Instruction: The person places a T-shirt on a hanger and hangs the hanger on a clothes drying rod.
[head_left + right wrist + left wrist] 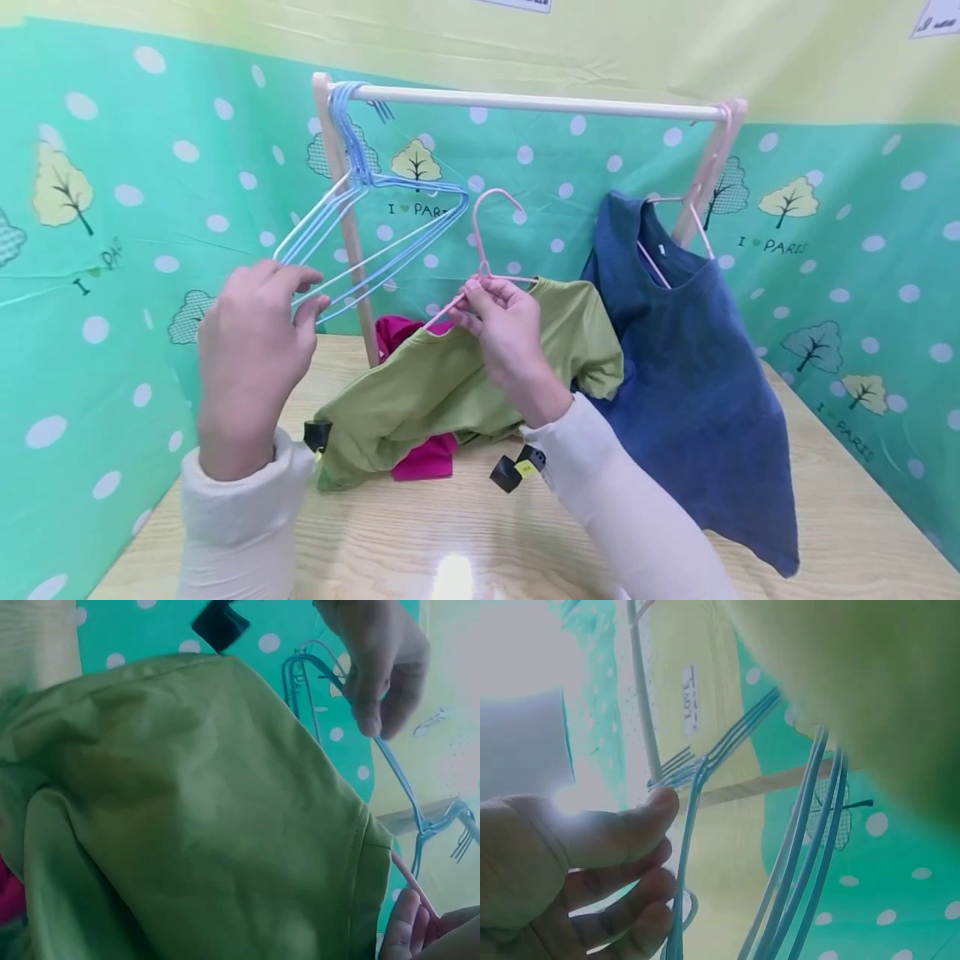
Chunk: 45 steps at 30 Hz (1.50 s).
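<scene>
My right hand point(510, 325) pinches a pink hanger point(477, 232) just below its hook, thumb against fingers. On that hanger is a green T-shirt point(442, 383), draped slantwise over the table. My left hand point(258, 333) is raised at the left ends of several blue hangers point(362, 167), which hang bunched on the rack's left end. A gap shows between its thumb and index finger. In the left wrist view, the left fingertips point(660, 889) are right at one blue wire, with the other wires farther right. Blurred green cloth point(870, 690) covers the upper right there.
A wooden rack with a white rail point(525, 102) stands at the back. Hung at its right end, a dark blue garment point(697, 383) on a pink hanger spreads down to the table point(390, 550). Magenta cloth point(423, 460) lies under the green shirt. Patterned curtain point(97, 400) encloses the table.
</scene>
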### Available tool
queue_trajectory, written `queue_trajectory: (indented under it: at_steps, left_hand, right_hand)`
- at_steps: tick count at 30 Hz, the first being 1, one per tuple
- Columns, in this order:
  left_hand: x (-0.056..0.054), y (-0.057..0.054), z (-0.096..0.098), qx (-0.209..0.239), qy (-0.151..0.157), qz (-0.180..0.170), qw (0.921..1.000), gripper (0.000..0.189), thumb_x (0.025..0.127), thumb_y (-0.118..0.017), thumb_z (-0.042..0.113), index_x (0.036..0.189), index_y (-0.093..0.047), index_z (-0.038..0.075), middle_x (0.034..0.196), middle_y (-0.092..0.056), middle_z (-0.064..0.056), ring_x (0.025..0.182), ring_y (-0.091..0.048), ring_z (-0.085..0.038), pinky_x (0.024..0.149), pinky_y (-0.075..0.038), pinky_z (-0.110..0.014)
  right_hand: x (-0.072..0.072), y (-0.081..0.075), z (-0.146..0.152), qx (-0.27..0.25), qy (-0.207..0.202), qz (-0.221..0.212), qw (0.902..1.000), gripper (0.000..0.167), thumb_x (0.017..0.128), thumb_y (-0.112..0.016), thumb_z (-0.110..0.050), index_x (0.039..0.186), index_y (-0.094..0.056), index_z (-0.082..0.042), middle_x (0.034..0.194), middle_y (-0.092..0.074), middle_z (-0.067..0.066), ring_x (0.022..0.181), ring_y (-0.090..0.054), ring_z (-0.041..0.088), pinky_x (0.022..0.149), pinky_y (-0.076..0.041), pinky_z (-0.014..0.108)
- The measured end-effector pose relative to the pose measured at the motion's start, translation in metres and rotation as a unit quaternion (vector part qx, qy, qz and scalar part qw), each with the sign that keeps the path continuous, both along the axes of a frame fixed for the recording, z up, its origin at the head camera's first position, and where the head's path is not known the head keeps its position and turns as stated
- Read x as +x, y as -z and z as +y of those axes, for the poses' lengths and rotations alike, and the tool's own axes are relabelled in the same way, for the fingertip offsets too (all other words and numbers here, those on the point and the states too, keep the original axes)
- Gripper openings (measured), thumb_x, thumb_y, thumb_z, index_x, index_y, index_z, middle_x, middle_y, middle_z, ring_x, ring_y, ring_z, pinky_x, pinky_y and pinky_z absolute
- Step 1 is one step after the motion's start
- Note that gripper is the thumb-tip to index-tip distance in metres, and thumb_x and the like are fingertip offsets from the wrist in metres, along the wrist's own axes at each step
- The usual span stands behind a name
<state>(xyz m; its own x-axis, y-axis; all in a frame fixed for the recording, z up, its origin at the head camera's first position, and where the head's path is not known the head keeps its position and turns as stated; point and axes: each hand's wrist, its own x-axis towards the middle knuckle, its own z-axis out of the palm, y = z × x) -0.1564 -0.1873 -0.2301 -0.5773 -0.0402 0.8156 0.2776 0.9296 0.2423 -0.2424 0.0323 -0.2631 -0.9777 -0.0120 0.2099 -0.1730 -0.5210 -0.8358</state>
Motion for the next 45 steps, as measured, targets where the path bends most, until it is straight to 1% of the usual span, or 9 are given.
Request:
queue_trajectory:
  at_steps: [7, 12, 17, 23, 28, 32, 37, 41, 45]
  left_hand:
    - [-0.001, -0.001, -0.001, 0.035, -0.037, 0.006, 0.9987, 0.024, 0.087, -0.078, -0.001, 0.111, -0.074, -0.002, 0.105, -0.068, -0.025, 0.095, -0.055, -0.046, 0.069, -0.048, -0.060]
    - [0.002, -0.002, -0.001, 0.077, -0.077, -0.007, 0.9940, 0.027, 0.089, -0.076, 0.000, 0.116, -0.073, -0.001, 0.109, -0.068, -0.024, 0.096, -0.055, -0.045, 0.071, -0.048, -0.063]
    - [0.004, -0.003, -0.002, 0.097, -0.093, -0.022, 0.9907, 0.027, 0.090, -0.075, 0.001, 0.116, -0.072, -0.002, 0.108, -0.067, -0.023, 0.095, -0.055, -0.045, 0.072, -0.047, -0.065]
    - [0.003, -0.004, -0.001, 0.112, -0.110, -0.047, 0.9865, 0.029, 0.090, -0.075, 0.002, 0.118, -0.072, -0.001, 0.110, -0.068, -0.023, 0.097, -0.055, -0.046, 0.072, -0.047, -0.066]
    - [0.002, -0.004, -0.001, 0.126, -0.128, -0.061, 0.9818, 0.029, 0.091, -0.075, 0.003, 0.119, -0.073, -0.001, 0.112, -0.070, -0.022, 0.099, -0.057, -0.046, 0.075, -0.048, -0.066]
    - [-0.001, -0.004, -0.001, 0.127, -0.131, -0.069, 0.9807, 0.027, 0.092, -0.074, 0.005, 0.118, -0.073, -0.002, 0.111, -0.070, -0.023, 0.100, -0.056, -0.046, 0.075, -0.048, -0.066]
    - [-0.003, -0.005, -0.003, 0.128, -0.138, -0.095, 0.9775, 0.027, 0.094, -0.072, 0.007, 0.119, -0.072, -0.002, 0.113, -0.068, -0.024, 0.103, -0.055, -0.047, 0.078, -0.047, -0.067]
    - [-0.005, -0.004, -0.005, 0.130, -0.147, -0.104, 0.9750, 0.026, 0.095, -0.070, 0.007, 0.119, -0.072, -0.003, 0.116, -0.067, -0.024, 0.105, -0.055, -0.047, 0.079, -0.047, -0.068]
    - [-0.006, -0.003, -0.007, 0.124, -0.152, -0.104, 0.9750, 0.026, 0.095, -0.070, 0.006, 0.119, -0.072, -0.002, 0.116, -0.067, -0.024, 0.104, -0.055, -0.048, 0.078, -0.048, -0.069]
  right_hand:
    - [-0.008, -0.030, 0.012, 0.049, -0.005, 0.017, 0.9986, 0.005, 0.102, -0.058, 0.001, 0.101, -0.060, 0.005, 0.090, -0.063, 0.010, 0.078, -0.065, 0.017, 0.079, -0.061, 0.030]
    - [-0.012, -0.057, 0.023, 0.095, 0.003, 0.040, 0.9946, 0.009, 0.103, -0.058, 0.001, 0.096, -0.064, 0.002, 0.094, -0.064, 0.012, 0.077, -0.065, 0.017, 0.076, -0.061, 0.029]
    - [-0.017, -0.084, 0.034, 0.135, 0.014, 0.040, 0.9899, 0.010, 0.102, -0.057, 0.002, 0.097, -0.065, 0.004, 0.094, -0.061, 0.014, 0.075, -0.064, 0.019, 0.077, -0.060, 0.031]
    - [-0.024, -0.114, 0.058, 0.195, -0.002, 0.028, 0.9803, 0.012, 0.103, -0.056, -0.001, 0.102, -0.067, 0.005, 0.097, -0.058, 0.014, 0.078, -0.062, 0.021, 0.079, -0.059, 0.029]
    - [-0.029, -0.131, 0.078, 0.246, -0.016, 0.013, 0.9690, 0.014, 0.103, -0.058, -0.003, 0.099, -0.069, 0.005, 0.097, -0.059, 0.014, 0.078, -0.063, 0.021, 0.075, -0.059, 0.026]
    - [-0.028, -0.144, 0.090, 0.307, 0.006, -0.006, 0.9515, 0.014, 0.104, -0.055, -0.002, 0.103, -0.067, 0.005, 0.104, -0.058, 0.014, 0.080, -0.064, 0.020, 0.075, -0.060, 0.026]
    - [-0.028, -0.161, 0.101, 0.396, 0.047, -0.024, 0.9167, 0.022, 0.105, -0.053, -0.004, 0.120, -0.064, 0.009, 0.110, -0.055, 0.012, 0.081, -0.062, 0.018, 0.074, -0.060, 0.024]
    - [-0.032, -0.171, 0.111, 0.470, 0.065, -0.033, 0.8796, 0.031, 0.104, -0.055, -0.005, 0.131, -0.062, 0.009, 0.113, -0.057, 0.013, 0.079, -0.066, 0.014, 0.073, -0.060, 0.024]
    - [-0.036, -0.178, 0.124, 0.542, 0.079, -0.024, 0.8361, 0.033, 0.104, -0.055, -0.004, 0.133, -0.061, 0.009, 0.118, -0.060, 0.016, 0.076, -0.071, 0.011, 0.075, -0.060, 0.025]
